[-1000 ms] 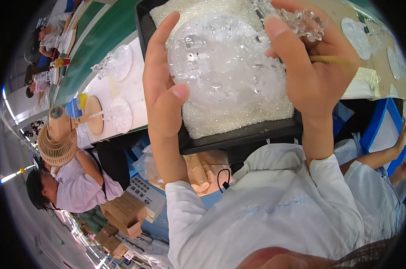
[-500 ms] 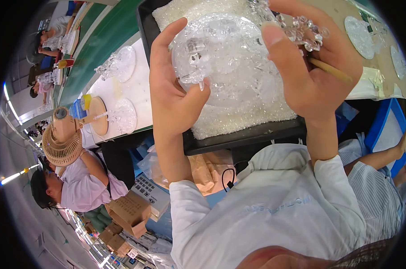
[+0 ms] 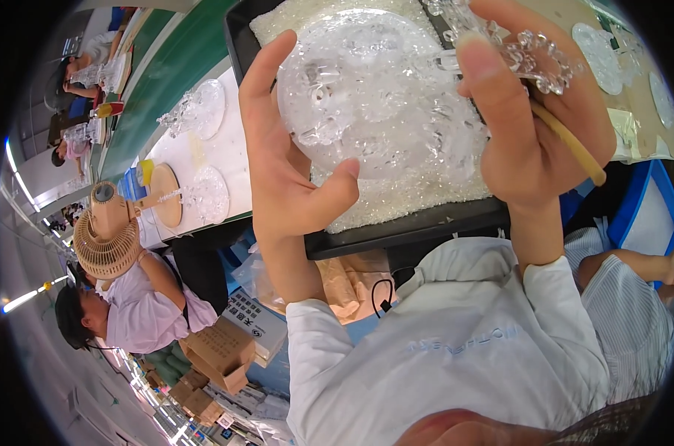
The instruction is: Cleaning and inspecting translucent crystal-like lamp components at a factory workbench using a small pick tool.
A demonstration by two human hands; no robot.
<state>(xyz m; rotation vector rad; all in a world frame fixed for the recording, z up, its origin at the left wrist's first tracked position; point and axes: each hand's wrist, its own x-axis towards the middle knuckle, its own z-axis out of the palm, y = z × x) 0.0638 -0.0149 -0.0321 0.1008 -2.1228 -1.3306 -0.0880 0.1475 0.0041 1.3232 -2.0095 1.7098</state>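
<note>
Clear disc [image 3: 381, 108]: positioned face up on a bed of clear granules [image 3: 404, 204] inside a black tray [image 3: 426, 236]. The disc lies between the hands; being round, it shows no long axis.

Left hand [image 3: 288, 160]: at the left rim of the disc, nearer to it. Thumb and index finger are spread wide apart, with nothing seen between them; contact with the rim cannot be told.

Right hand [image 3: 523, 145]: at the right rim, thumb pressed against a clear bead cluster [image 3: 541, 67]. The cluster's long axis slopes from upper left to lower right. A yellowish stick [image 3: 571, 143] crosses the same palm, its free end pointing down and to the right.

Markings: pale blue lettering on the chest of the white shirt [image 3: 441, 379]; dark print and a round emblem on a white box [image 3: 259, 323] at lower left. No writing is visible on the disc.
</note>
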